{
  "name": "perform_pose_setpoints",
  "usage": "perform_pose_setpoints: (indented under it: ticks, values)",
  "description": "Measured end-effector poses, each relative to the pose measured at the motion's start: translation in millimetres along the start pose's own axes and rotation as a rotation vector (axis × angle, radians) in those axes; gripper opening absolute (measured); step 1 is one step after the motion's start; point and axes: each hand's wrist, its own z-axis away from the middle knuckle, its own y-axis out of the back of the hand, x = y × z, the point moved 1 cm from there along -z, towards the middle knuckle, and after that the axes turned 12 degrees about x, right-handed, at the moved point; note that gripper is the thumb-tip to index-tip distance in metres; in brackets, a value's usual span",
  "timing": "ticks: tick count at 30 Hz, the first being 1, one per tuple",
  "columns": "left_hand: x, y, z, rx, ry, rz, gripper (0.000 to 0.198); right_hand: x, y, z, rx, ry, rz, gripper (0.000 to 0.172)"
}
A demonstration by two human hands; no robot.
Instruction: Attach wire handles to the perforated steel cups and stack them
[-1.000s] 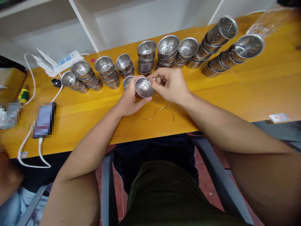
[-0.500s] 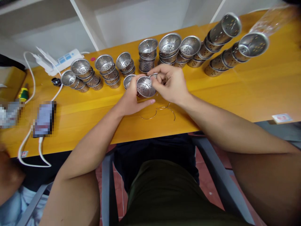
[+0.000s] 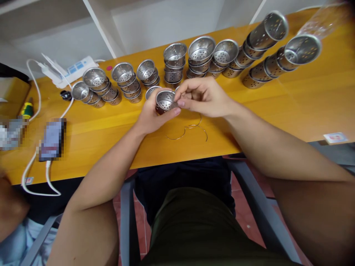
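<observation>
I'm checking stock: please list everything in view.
table: one, orange, centre
cup: one, silver, held centrally
cup stacks: about ten, silver, back
wires: at least two, silvery, front
power strip: one, white, back left
cables: several, white, left
phone: one, dark, left
tool: one, green, left
box: one, brown, left
plastic: one, clear, back right
stickers: two, white, near edge
shelf: one, white, behind
chair parts: several, grey, below
co-worker: one, blue clothes, lower left
left hand: one, bare, around cup
right hand: one, bare, at cup's rim
</observation>
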Motion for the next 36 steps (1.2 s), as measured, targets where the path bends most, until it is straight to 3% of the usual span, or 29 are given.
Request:
perform_pose_setpoints:
  ticks: [7,14,24,27,31,36]
  values:
    - [-21,0.0,0,-0.017,-0.076,-0.039,0.117,3,-1,2,0.014,-0.082,0.076,0.076]
    - [-17,4.1,0,-0.010,-0.072,-0.114,0.109,6,-4,6,0.012,-0.068,0.093,0.076]
    - [-18,3.2,0,-0.003,-0.102,-0.142,0.113,10,-4,4,-0.018,-0.053,0.071,0.071]
    - [-18,2.5,1,0.003,-0.115,-0.126,0.114,9,-3,4,-0.006,-0.020,0.090,0.074]
    - [-21,3.3,0,0.043,-0.115,-0.118,0.115,6,1,6,0.113,0.049,0.214,0.084]
    - [-25,6.2,-3,0.101,-0.091,-0.114,0.117,7,5,6,0.117,0.224,0.388,0.064]
